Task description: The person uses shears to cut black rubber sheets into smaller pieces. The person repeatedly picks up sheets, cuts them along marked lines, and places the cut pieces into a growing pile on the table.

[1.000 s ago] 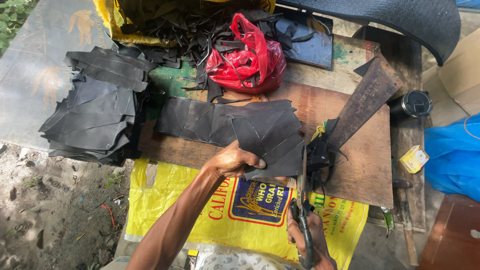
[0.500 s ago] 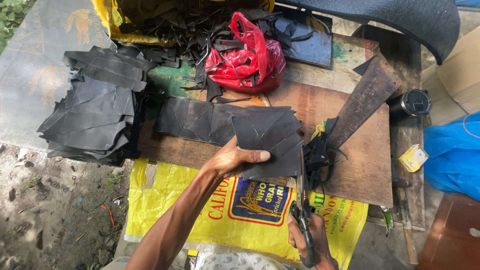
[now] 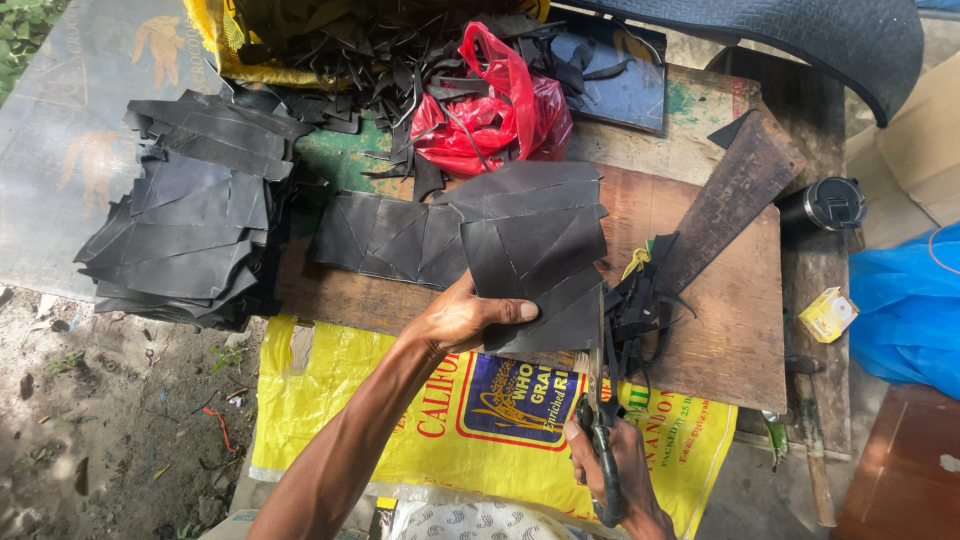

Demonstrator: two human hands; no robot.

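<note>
Black-handled scissors (image 3: 598, 440) sit closest to me, my right hand (image 3: 620, 480) clenched around their grips at the bottom edge of view, blades pointing up and away along the edge of the black rubber sheet (image 3: 535, 255). My left hand (image 3: 465, 318) pinches that sheet from the near side, thumb on top, holding it flat over the wooden board (image 3: 720, 330). Under my arms lies a yellow printed sack (image 3: 330, 400), spread over the near edge of the counter (image 3: 700, 110).

Just beside the blades, a small tangle of narrow black trimmings (image 3: 640, 300) lies on the board, which I judge to be strips already cut off. A second piece of dark sheet (image 3: 385, 235) lies to the left of the one I hold, apparently not yet trimmed. Farther left, a thick stack of cut rubber pieces (image 3: 185, 230) suggests much of the work is done. Beyond, a red plastic bag (image 3: 490, 110) rests among loose black scraps (image 3: 370, 60), with a broad rusty blade (image 3: 730, 200) lying aslant to the right.
</note>
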